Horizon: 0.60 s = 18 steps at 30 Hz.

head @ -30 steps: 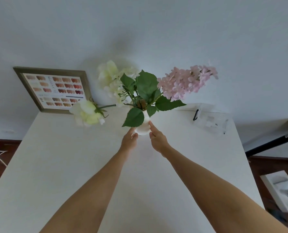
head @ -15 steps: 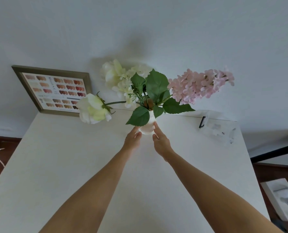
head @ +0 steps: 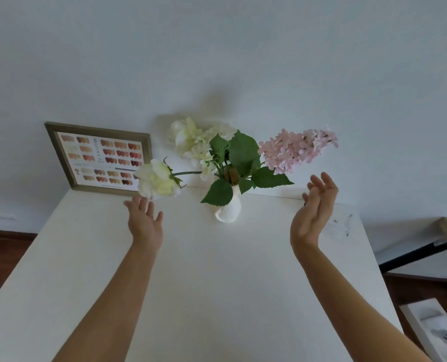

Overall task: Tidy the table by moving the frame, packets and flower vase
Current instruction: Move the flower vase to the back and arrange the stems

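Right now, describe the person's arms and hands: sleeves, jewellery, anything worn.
Both forearms are bare up to the bottom edge of the picture; no sleeve shows. The left hand and right hand wear no gloves, and no ring, watch or bracelet is visible on fingers or wrists. No markings can be made out.

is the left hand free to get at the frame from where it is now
Probably yes. The left hand is open and empty, and the frame leans against the wall just beyond it. Only the drooping white rose hangs above the fingers, near the frame's right corner, so it might get brushed.
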Each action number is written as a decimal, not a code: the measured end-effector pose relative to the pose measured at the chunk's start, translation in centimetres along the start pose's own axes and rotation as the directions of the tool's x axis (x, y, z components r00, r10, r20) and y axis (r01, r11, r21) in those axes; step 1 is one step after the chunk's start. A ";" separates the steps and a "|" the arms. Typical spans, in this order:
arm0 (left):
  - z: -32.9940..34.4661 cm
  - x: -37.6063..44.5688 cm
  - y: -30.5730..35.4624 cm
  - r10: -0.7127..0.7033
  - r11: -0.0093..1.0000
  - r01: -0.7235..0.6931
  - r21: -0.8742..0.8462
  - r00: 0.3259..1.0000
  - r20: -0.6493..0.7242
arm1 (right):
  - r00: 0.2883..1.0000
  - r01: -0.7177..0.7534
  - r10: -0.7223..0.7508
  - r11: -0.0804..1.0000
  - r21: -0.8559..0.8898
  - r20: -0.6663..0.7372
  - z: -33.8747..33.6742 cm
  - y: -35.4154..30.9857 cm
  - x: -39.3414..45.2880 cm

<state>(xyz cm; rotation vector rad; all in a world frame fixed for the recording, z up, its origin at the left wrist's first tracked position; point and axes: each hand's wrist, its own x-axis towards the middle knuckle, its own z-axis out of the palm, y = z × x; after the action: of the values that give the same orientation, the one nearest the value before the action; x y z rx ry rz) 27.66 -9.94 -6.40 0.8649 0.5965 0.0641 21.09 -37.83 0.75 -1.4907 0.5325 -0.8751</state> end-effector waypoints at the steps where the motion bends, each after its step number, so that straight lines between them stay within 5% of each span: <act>1: 0.3 -0.1 1.2 0.033 0.999 -0.033 -0.026 0.999 0.014 | 1.000 0.021 -0.020 0.999 0.046 -0.023 0.0 -1.4 0.3; 8: 4.1 -1.5 5.0 0.117 0.992 -0.125 0.022 0.970 0.215 | 0.962 0.234 -0.243 0.969 0.086 0.122 1.9 -7.6 1.4; 18: 7.5 -3.5 3.3 0.113 0.958 -0.186 0.219 0.945 0.307 | 0.914 0.322 -0.292 0.945 -0.065 0.283 4.8 -8.9 1.0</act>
<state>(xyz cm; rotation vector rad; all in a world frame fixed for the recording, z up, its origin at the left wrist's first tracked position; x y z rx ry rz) 29.18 -14.06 1.37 1.1369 0.2616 0.0003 23.86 -34.46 9.89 -1.7945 0.1454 -0.8742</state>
